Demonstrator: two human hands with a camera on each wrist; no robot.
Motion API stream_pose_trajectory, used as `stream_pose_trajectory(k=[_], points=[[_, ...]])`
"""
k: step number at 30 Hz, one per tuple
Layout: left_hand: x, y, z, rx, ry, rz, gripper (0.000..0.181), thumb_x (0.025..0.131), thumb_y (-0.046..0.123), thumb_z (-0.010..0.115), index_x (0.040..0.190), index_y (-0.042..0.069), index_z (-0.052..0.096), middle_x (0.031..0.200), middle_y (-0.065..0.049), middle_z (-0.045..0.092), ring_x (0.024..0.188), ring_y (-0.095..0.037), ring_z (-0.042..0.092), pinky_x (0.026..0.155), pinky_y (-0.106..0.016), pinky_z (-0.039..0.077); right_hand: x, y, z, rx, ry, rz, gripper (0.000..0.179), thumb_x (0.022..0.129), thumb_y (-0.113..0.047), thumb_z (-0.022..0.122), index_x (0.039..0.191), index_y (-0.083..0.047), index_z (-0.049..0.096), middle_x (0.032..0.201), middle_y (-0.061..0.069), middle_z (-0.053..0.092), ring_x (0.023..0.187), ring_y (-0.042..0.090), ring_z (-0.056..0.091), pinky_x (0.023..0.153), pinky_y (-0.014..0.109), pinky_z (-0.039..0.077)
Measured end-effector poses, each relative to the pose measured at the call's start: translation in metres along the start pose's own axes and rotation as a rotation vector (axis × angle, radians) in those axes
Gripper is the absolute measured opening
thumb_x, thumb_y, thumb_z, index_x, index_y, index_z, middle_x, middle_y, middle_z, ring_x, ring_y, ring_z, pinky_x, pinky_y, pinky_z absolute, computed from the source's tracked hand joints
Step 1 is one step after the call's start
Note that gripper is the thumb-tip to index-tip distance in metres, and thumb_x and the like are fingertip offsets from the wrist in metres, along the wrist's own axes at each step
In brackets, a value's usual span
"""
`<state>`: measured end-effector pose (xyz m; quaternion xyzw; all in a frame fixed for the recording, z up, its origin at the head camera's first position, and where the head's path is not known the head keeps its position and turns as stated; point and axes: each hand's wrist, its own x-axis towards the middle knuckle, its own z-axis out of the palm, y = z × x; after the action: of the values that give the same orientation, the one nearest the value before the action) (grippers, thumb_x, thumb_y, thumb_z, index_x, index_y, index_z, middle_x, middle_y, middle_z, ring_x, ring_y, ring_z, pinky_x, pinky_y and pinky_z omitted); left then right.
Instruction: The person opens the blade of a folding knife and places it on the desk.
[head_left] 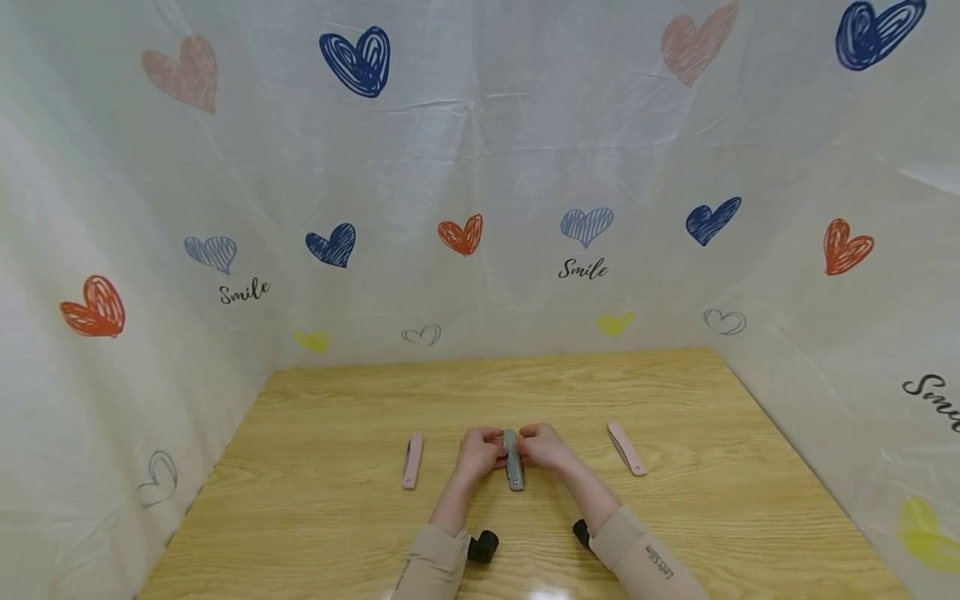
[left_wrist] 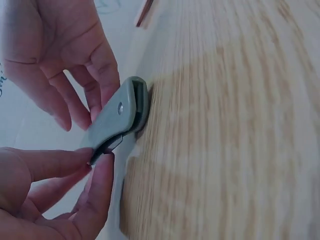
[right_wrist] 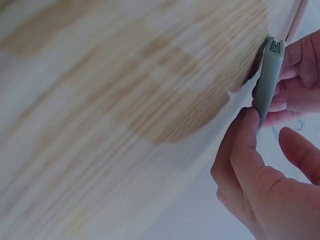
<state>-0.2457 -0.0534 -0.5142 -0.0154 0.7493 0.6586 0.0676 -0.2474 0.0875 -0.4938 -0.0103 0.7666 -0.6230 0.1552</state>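
Observation:
A grey-green folding knife (head_left: pixel 513 468) stands out from between the two hands above the middle of the table. My left hand (head_left: pixel 477 454) pinches it between thumb and fingers; in the left wrist view the grip is beside a partly showing metal blade (left_wrist: pixel 114 144). The knife's rounded, riveted handle end (left_wrist: pixel 120 107) points away from those fingers, close to the tabletop. On the other side, my right hand (head_left: pixel 543 446) touches the knife with its fingertips (right_wrist: pixel 252 117). Its thumb stands apart in the right wrist view.
One pink folding knife (head_left: pixel 412 461) lies left of the hands, another pink folding knife (head_left: pixel 627 448) to the right. All are on a wood-grain table (head_left: pixel 337 517). A pale curtain (head_left: pixel 480 167) printed with hearts hangs behind and at both sides.

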Motion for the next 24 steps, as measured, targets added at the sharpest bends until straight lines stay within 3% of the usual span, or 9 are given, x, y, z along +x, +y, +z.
stream_pose_trajectory(k=[11,19,24], points=[[0.0,0.004,-0.008,-0.012,-0.066,0.073,0.035,0.085,-0.012,0.061,0.12,-0.015,0.061,0.085,-0.014,0.067,0.072,-0.013,0.063,0.069,-0.032,0.06,-0.003,0.0,-0.004,-0.008,0.006,-0.072,0.046,0.092,0.007,0.052,0.137,0.015,0.044,0.108,0.024,0.064,0.091,0.024,0.063,0.079,0.042,0.057],[0.002,0.002,-0.014,-0.163,-0.124,0.007,0.039,0.089,-0.008,0.06,0.127,-0.014,0.056,0.09,-0.012,0.069,0.078,-0.014,0.066,0.076,-0.033,0.059,-0.005,0.001,-0.007,0.037,-0.045,-0.072,0.048,0.096,-0.001,0.053,0.141,0.01,0.043,0.111,0.023,0.064,0.092,0.023,0.065,0.078,0.041,0.058],[0.005,0.001,-0.016,-0.217,-0.155,0.009,0.04,0.09,-0.005,0.06,0.129,-0.013,0.055,0.096,-0.015,0.071,0.082,-0.014,0.067,0.078,-0.032,0.059,-0.003,0.002,-0.011,0.074,-0.084,-0.07,0.049,0.097,-0.004,0.053,0.144,0.005,0.042,0.113,0.022,0.064,0.092,0.024,0.066,0.076,0.04,0.059]])
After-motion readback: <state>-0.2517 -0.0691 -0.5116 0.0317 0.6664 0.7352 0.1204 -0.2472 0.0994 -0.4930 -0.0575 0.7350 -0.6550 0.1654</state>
